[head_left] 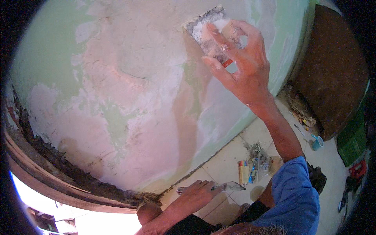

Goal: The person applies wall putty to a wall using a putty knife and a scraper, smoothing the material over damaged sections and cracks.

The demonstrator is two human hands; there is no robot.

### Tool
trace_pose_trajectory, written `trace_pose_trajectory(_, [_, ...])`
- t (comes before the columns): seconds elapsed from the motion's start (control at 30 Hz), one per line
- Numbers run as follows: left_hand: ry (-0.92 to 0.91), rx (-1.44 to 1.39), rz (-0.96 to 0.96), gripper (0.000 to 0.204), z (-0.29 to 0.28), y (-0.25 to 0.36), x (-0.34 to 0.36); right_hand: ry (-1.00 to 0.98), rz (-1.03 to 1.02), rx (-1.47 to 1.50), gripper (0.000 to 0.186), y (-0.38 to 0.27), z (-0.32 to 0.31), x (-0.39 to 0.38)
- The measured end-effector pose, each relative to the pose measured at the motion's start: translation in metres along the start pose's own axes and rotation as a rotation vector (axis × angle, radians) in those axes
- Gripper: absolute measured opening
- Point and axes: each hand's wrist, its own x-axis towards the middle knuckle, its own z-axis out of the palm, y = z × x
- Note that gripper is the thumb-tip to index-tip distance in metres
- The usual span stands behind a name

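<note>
High on the wall (129, 94), near the top of the view, a wide scraper blade (206, 30) smeared with white filler lies flat against the patchy surface, and the right hand (243, 62) grips it with the fingers spread along the back of the blade and a bit of red handle showing under the palm. The wall around it is a mix of pale green paint, pinkish bare plaster and white skimmed patches, with a darker damp-looking streak running down just below the blade. The step in hand looks like spreading or smoothing filler over the worn area; the next stroke would likely call for even pressure with the blade kept at a shallow angle so the coat feathers into the dry patches. Lower down, the left hand (196, 194) rests near the tiled floor (227, 160), closed around a second, smaller blade (231, 186) that also carries filler. Along the foot of the wall runs a dark crumbled edge (70, 168). Further off on the floor lie small packets and rubble (254, 164), a little blue cup (317, 143), and a brown door (333, 70) stands at the right.
</note>
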Motion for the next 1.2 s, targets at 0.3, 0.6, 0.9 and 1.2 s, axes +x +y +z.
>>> trace_pose_trajectory(0.3, [0.100, 0.070, 0.008, 0.052, 0.003, 0.000, -0.008, -0.072, 0.122, 0.050, 0.060, 0.007, -0.010, -0.042])
trace_pose_trajectory(0.6, [0.064, 0.046, 0.031, 0.051, -0.001, 0.001, -0.001, 0.014, 0.042, 0.018, 0.060, -0.005, 0.007, -0.022])
trace_pose_trajectory(0.9, [0.048, -0.008, -0.024, 0.055, 0.004, 0.005, -0.003, 0.060, 0.051, 0.054, 0.061, 0.000, -0.013, -0.006])
trace_pose_trajectory(1.2, [-0.033, -0.008, -0.038, 0.059, 0.005, 0.001, 0.000, -0.089, 0.117, -0.009, 0.061, 0.015, -0.011, -0.065])
